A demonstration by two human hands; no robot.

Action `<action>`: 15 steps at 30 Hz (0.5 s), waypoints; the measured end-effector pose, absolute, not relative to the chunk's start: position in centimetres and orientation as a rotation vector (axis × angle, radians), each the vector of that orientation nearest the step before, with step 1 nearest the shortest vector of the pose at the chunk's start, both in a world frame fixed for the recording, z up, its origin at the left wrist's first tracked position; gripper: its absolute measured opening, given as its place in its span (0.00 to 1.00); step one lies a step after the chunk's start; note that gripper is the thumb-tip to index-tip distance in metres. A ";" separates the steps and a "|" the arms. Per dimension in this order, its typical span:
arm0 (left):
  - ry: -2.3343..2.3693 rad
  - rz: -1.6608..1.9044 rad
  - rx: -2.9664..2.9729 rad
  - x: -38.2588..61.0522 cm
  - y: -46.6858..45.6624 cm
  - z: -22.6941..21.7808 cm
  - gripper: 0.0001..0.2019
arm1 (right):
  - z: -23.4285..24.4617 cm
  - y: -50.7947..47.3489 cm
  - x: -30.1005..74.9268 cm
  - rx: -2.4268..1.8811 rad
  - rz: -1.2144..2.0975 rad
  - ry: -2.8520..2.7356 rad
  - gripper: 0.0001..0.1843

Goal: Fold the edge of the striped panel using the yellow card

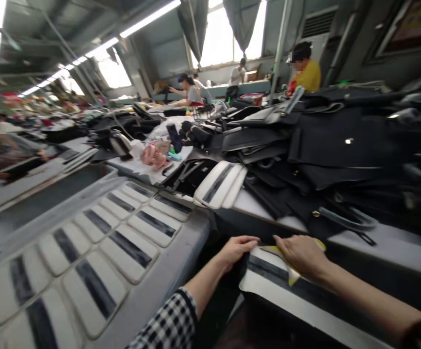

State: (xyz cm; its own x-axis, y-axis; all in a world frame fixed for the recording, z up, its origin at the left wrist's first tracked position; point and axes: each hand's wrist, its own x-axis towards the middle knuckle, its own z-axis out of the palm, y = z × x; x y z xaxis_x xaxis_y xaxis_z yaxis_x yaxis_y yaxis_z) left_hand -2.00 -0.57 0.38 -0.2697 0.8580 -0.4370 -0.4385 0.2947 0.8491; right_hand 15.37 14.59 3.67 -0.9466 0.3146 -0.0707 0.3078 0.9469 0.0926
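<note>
white padded panel with black centre stripe [268,271]: lies flat at 6 o'clock on the near edge of the grey surface [181,271], under both hands
yellow sheet [294,276]: thin piece on top of the panel, mostly covered by the right hand
left hand [236,249]: fingers curled over the panel's left corner, pinching its edge; checked sleeve below
right hand [302,254]: palm down, pressing the yellow sheet onto the panel, not closed round anything
step: looks like aligning or smoothing the sheet on the panel
next move: likely calls for holding the corner steady while pressing flat
finished panels [130,242]: rows of same white striped pieces at 9 o'clock
black bag parts [341,150]: heap at 1 o'clock
</note>
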 end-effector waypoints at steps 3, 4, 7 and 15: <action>1.266 1.262 0.416 -1.9 -0.3 -0.1 0.32 | 4.4 14.1 14.7 0.619 0.100 2.949 0.29; 1.268 1.250 0.413 -1.7 -0.3 -0.1 0.33 | 4.3 14.0 14.7 0.647 0.091 2.936 0.30; 1.319 1.246 0.448 -1.3 -0.1 -0.2 0.28 | 4.2 13.7 14.9 0.702 0.075 2.917 0.31; 1.444 1.171 0.571 -1.6 0.2 0.5 0.23 | 3.5 13.7 16.0 0.488 0.092 3.082 0.23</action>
